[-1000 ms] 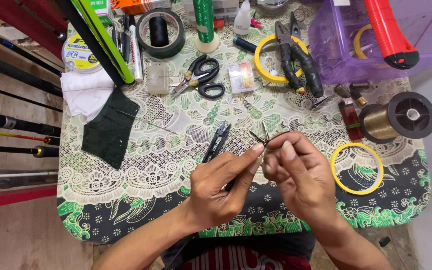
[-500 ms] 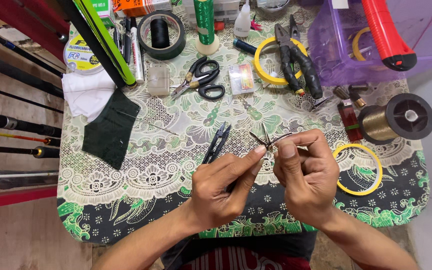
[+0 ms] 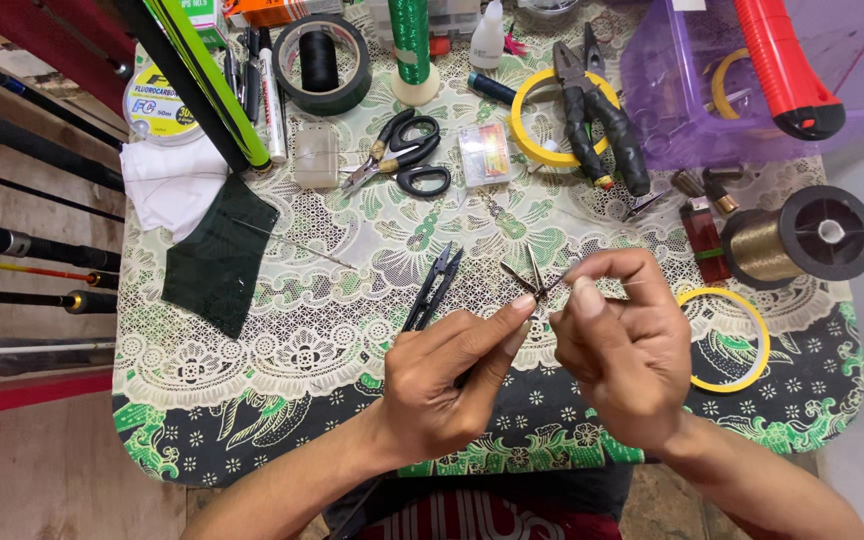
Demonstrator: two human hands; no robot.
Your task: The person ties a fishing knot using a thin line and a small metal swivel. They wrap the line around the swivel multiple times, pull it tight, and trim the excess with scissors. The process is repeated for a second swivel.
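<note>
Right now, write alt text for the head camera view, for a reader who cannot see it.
Two bare hands meet over a green patterned tablecloth: the left hand pinches a small metal treble hook while the right hand works thin line at it. Black thread snips, scissors, pliers, yellow tape rings and a gold line spool lie around.

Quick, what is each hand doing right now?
Left hand: closed, pinching a small metal fishing rod guide at its fingertips.
Right hand: closed, pinching a fine thread next to the guide.
</note>
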